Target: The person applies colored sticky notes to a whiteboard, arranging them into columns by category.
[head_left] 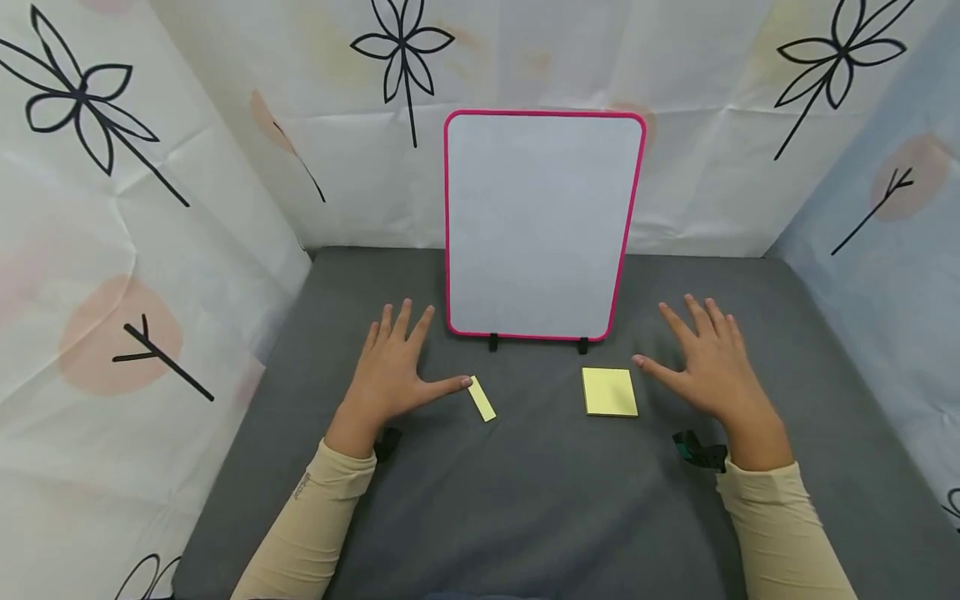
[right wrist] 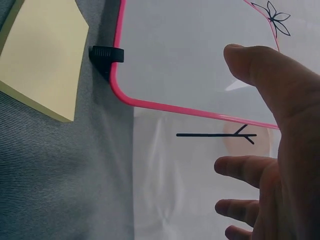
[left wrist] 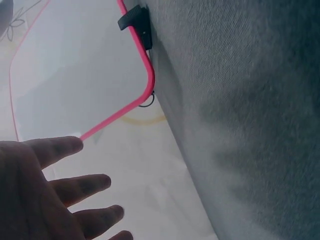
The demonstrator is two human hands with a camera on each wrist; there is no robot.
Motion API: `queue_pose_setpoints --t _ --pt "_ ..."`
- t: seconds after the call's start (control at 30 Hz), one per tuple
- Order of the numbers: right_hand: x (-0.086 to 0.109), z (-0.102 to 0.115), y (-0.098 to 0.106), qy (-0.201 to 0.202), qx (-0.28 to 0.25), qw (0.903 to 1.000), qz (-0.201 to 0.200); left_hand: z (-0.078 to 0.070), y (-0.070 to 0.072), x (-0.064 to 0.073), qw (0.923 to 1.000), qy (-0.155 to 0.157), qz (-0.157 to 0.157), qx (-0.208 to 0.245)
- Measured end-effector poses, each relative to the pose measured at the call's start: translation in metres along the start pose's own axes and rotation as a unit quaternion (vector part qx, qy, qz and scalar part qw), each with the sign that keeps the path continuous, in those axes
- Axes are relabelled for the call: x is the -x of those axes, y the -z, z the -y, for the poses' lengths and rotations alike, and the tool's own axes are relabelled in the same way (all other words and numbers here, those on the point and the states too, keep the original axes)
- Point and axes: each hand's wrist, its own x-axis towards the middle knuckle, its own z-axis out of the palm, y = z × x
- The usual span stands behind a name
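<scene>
Both hands hover over the grey table with fingers spread and hold nothing. My left hand [head_left: 392, 371] is left of the whiteboard [head_left: 542, 225], its thumb tip overlapping the top of a narrow yellow strip [head_left: 482, 400] in the head view. On the other side, my right hand [head_left: 712, 362] has its thumb pointing toward a square yellow sticky note pad [head_left: 610, 392]. The pad [right wrist: 42, 55] shows its thickness in the right wrist view. Pink-framed and blank, the whiteboard stands upright on small black feet [head_left: 582, 345], behind the strip and the pad.
A grey cloth [head_left: 540, 508] covers the table. White fabric walls with black flower drawings [head_left: 402, 46] enclose it at the back, left and right. Dark wrist straps [head_left: 701, 451] sit by the beige sleeves [head_left: 780, 525].
</scene>
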Motion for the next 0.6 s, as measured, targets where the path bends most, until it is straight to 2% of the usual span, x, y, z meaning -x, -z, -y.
queue_pose_setpoints --t 0.1,0.2,0.3,0.43,0.6 --pt "0.0 0.001 -0.003 0.006 -0.007 0.9999 -0.006 -0.003 -0.001 -0.001 0.9999 0.0 0.01 0.009" --pt "0.0 0.001 -0.005 0.012 -0.011 0.9997 -0.017 -0.006 -0.004 -0.003 0.9996 -0.019 -0.003 0.018" --pt "0.002 0.001 -0.007 0.023 -0.017 0.9992 -0.029 -0.009 -0.011 -0.005 0.9966 -0.066 -0.025 0.041" --pt "0.007 0.002 -0.011 0.054 -0.055 0.9966 -0.029 -0.019 -0.02 -0.007 0.9864 -0.14 -0.049 0.071" --pt "0.011 0.006 -0.015 0.066 -0.106 0.9921 -0.011 -0.035 -0.029 -0.011 0.9738 -0.198 -0.065 0.092"
